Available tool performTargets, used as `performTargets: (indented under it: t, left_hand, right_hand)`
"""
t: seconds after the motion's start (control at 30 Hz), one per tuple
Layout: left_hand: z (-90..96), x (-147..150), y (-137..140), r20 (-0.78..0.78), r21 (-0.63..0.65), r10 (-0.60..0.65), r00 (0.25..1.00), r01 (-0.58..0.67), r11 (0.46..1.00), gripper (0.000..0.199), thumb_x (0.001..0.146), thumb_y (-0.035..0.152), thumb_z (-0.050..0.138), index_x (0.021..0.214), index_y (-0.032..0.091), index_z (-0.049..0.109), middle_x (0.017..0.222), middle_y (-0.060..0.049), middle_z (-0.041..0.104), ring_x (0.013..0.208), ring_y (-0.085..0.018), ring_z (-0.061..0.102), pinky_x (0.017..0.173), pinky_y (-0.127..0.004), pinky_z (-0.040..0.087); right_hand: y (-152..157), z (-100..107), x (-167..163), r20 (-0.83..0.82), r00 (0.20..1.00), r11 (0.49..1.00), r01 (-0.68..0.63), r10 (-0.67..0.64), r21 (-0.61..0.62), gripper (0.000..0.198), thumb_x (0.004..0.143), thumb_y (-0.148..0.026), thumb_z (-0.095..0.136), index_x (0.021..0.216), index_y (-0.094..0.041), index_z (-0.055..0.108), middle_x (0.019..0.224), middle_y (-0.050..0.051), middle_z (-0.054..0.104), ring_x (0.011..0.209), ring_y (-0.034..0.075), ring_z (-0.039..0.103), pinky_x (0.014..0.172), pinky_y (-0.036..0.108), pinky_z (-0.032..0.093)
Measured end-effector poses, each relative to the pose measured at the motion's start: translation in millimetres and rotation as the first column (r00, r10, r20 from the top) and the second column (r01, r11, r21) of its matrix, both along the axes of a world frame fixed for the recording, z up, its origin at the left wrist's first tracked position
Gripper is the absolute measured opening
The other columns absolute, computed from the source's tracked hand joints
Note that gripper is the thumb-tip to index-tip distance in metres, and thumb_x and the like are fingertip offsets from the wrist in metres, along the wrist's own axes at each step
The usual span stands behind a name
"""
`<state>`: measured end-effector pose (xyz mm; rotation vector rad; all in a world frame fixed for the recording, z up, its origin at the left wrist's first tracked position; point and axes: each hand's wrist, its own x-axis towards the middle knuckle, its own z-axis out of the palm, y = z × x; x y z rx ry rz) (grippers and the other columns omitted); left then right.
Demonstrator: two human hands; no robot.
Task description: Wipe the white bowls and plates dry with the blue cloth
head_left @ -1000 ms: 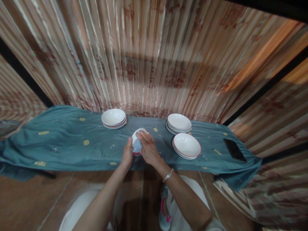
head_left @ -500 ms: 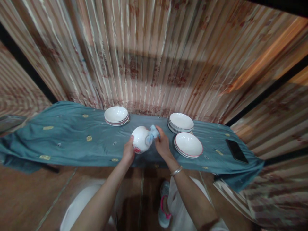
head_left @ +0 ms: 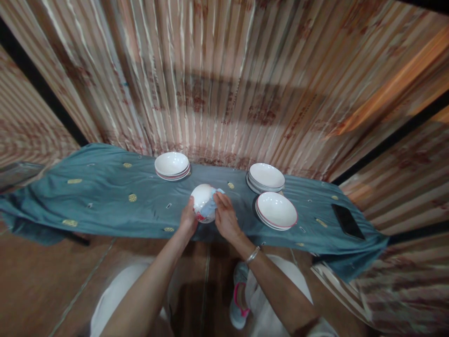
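A white bowl (head_left: 201, 195) with a red pattern is held up over the front of the table, its underside turned toward me. My left hand (head_left: 188, 217) grips the bowl by its left edge. In my right hand (head_left: 226, 216) is a light blue cloth (head_left: 209, 206), pressed flat against the bowl's outer surface. Part of the cloth is hidden under the fingers. Close to my right hand stands a stack of red-rimmed white bowls (head_left: 277, 210).
Behind that stack is another stack of dark-rimmed white bowls (head_left: 266, 176). A third stack of bowls (head_left: 171, 164) sits at the back left. On the right lies a black phone (head_left: 347, 221). A teal cloth (head_left: 108, 206) covers the table, with a patterned curtain (head_left: 210, 93) behind.
My right hand has moved left, bringing the blue cloth from the bowl's base onto its side. The left hand still holds the bowl in nearly the same place.
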<state>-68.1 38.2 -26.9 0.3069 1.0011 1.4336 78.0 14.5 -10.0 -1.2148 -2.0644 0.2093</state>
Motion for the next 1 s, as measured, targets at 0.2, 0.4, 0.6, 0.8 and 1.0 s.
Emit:
performTargets:
  t: [0.2,0.4,0.6,0.8,1.0]
  left_hand:
    - [20.6,6,-6,0.024,-0.093,0.071,0.997,-0.068,0.993,0.036,0.093,0.038,0.055,0.106,0.007,0.068,0.089,-0.014,0.077,0.077,-0.022,0.074,0.075,-0.032,0.059]
    - [28.8,8,-9,0.034,-0.114,0.095,0.995,-0.090,0.989,0.032,0.097,0.030,0.048,0.110,0.008,0.067,0.080,-0.009,0.076,0.068,-0.018,0.071,0.070,-0.027,0.058]
    - [26.8,8,-7,0.007,-0.083,0.097,0.995,-0.096,0.992,0.032,0.095,0.034,0.053,0.108,0.009,0.068,0.082,-0.009,0.076,0.068,-0.019,0.070,0.069,-0.029,0.057]
    - [22.4,10,-6,-0.057,-0.034,0.058,0.997,-0.060,0.998,0.039,0.087,0.044,0.063,0.103,0.009,0.069,0.084,-0.013,0.076,0.076,-0.025,0.072,0.072,-0.034,0.057]
    - [25.6,15,-11,-0.155,0.042,0.012,0.988,-0.005,0.999,0.043,0.080,0.050,0.068,0.090,0.009,0.072,0.075,-0.012,0.075,0.075,-0.025,0.071,0.074,-0.034,0.055]
  right_hand:
    - [-1,1,6,-0.041,0.995,0.995,-0.095,0.095,-0.010,0.057,0.080,-0.005,0.044,0.134,-0.017,0.059,0.139,0.011,0.058,0.132,0.023,0.048,0.116,0.045,0.037]
    - [-2,16,19,-0.049,0.978,0.979,-0.206,0.205,-0.015,0.053,0.075,-0.001,0.042,0.118,-0.018,0.069,0.127,0.008,0.067,0.120,0.019,0.059,0.108,0.039,0.046]
    - [-9,24,27,0.106,0.985,0.990,-0.137,0.138,-0.023,0.047,0.082,0.000,0.041,0.114,-0.016,0.071,0.121,0.011,0.069,0.115,0.023,0.060,0.106,0.041,0.047]
    - [-6,19,29,0.156,0.988,0.999,-0.024,0.018,0.034,0.042,0.086,-0.001,0.042,0.117,-0.014,0.067,0.122,0.015,0.067,0.117,0.026,0.057,0.108,0.048,0.045]
    - [2,19,31,-0.139,0.990,0.999,0.032,-0.030,0.011,0.051,0.080,-0.001,0.038,0.118,-0.019,0.068,0.125,0.008,0.068,0.117,0.021,0.061,0.107,0.040,0.047]
